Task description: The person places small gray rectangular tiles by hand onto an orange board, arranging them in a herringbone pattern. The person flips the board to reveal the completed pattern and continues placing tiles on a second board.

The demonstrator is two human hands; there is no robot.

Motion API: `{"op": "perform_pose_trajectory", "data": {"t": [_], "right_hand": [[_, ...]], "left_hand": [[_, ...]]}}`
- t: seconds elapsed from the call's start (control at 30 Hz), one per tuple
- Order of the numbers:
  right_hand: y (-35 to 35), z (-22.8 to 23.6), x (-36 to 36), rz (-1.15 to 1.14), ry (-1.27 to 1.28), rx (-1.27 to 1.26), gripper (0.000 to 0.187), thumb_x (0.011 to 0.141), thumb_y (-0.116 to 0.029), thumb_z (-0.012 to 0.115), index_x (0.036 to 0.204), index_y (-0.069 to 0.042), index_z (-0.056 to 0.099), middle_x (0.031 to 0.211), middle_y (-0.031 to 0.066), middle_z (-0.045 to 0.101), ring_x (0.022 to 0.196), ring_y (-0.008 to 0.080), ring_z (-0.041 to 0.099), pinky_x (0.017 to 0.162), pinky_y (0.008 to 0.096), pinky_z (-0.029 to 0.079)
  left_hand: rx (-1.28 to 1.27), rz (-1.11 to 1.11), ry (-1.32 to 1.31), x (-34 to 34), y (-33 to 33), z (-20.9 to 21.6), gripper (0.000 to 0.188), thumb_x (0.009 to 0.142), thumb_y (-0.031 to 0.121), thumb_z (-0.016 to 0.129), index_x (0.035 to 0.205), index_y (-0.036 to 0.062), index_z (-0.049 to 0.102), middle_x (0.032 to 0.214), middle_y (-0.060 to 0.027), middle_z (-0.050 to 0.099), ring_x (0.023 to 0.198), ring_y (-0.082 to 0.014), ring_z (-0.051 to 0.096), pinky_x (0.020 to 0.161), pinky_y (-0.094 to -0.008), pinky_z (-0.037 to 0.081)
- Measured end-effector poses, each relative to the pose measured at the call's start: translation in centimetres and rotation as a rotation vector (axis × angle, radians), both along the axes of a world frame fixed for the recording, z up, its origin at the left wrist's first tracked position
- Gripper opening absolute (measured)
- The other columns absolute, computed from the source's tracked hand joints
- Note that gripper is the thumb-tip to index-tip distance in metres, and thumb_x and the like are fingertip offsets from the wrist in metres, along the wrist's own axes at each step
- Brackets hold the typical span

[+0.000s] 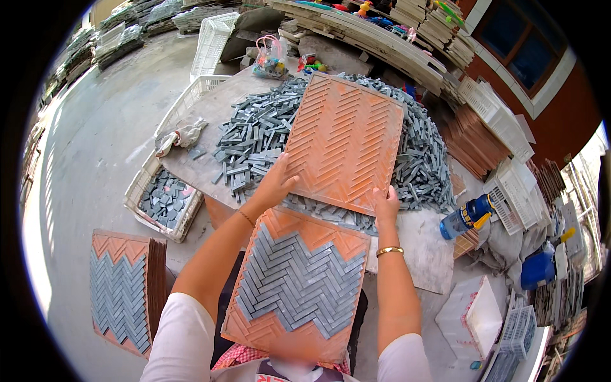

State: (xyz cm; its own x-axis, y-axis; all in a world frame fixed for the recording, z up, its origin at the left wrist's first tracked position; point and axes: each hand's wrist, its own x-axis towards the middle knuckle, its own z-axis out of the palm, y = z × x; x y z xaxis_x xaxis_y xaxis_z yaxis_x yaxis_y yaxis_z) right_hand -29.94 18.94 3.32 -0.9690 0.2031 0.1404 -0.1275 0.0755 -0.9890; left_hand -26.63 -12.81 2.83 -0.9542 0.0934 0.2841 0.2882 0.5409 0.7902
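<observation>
An orange herringbone tile mould [347, 143] with bare slanted grooves leans over a heap of small grey strip tiles [254, 130]. My left hand [275, 183] grips its lower left edge, some fingers hidden by it. At its lower right corner, my right hand [386, 209] is closed on the rim, thumb on top. Below, close to my body, lies a second orange mould [293, 219], its middle filled with grey strip tiles [302, 280] in a zigzag pattern. Its top and bottom grooves are bare orange.
A stack of moulds [121, 290] with a tiled top one stands at left. A white crate [184, 229] holds grey pieces. A blue bottle [468, 218], a white foam box [471, 315] and white crates [496, 114] are at right. A toy bag [270, 60] sits behind.
</observation>
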Motion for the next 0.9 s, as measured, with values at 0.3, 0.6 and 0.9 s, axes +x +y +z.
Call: {"op": "perform_pose_trajectory", "data": {"t": [0.3,0.6,0.9], "right_hand": [[-4.9,-0.2,13.8,0.301,0.275,1.088,0.09,0.09,-0.056,0.047,0.147,0.004,0.011,0.154,0.026,0.01,0.143,0.0392,0.011,0.113,0.0538,0.012],[-8.9,-2.4,20.1,0.622,0.274,1.304,0.091,0.086,-0.06,0.048,0.146,0.003,0.02,0.153,0.022,0.019,0.142,0.0342,0.02,0.112,0.0542,0.014],[-11.1,-2.0,24.0,0.711,0.289,1.264,0.088,0.086,-0.06,0.048,0.145,0.002,0.025,0.15,0.0231,0.024,0.14,0.034,0.024,0.111,0.0542,0.017]], "left_hand": [[-0.628,-0.166,-0.004,16.6,-2.4,-1.2,0.074,0.091,0.044,0.05,0.148,0.0065,0.023,0.155,-0.0097,0.022,0.144,-0.0272,0.017,0.114,-0.0502,0.013],[-0.62,-0.19,-0.018,17.5,-2.2,-2.4,0.075,0.09,0.05,0.048,0.147,0.0072,0.026,0.154,-0.0077,0.025,0.144,-0.0262,0.017,0.114,-0.0528,0.009],[-0.678,-0.095,0.017,17.7,-1.4,-2.8,0.079,0.086,0.045,0.056,0.147,0.0066,0.025,0.155,-0.0072,0.022,0.144,-0.0248,0.016,0.114,-0.0531,0.011]]}}
